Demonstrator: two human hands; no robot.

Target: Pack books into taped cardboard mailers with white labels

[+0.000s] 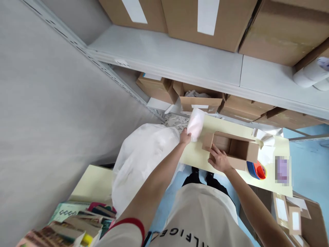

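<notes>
My left hand (185, 137) grips the lower left side of a white bundle (196, 124) that looks wrapped in thin foam sheet. What is inside the wrapping is hidden. The bundle is held at the left part of a pale yellow table (196, 156). To its right lies a small open cardboard box (239, 163), flaps folded outward, its brown inner walls showing. My right hand (219, 158) is on the box's near left corner, fingers bent over the edge and the left flap. Bundle and box are apart.
A large white plastic bag (144, 157) bulges left of the table. Cups in red and blue (259, 170) and white paper (266, 154) lie right of the box. A shelf (164, 56) with cartons (200, 20) overhangs the back. Books (74, 223) are stacked lower left.
</notes>
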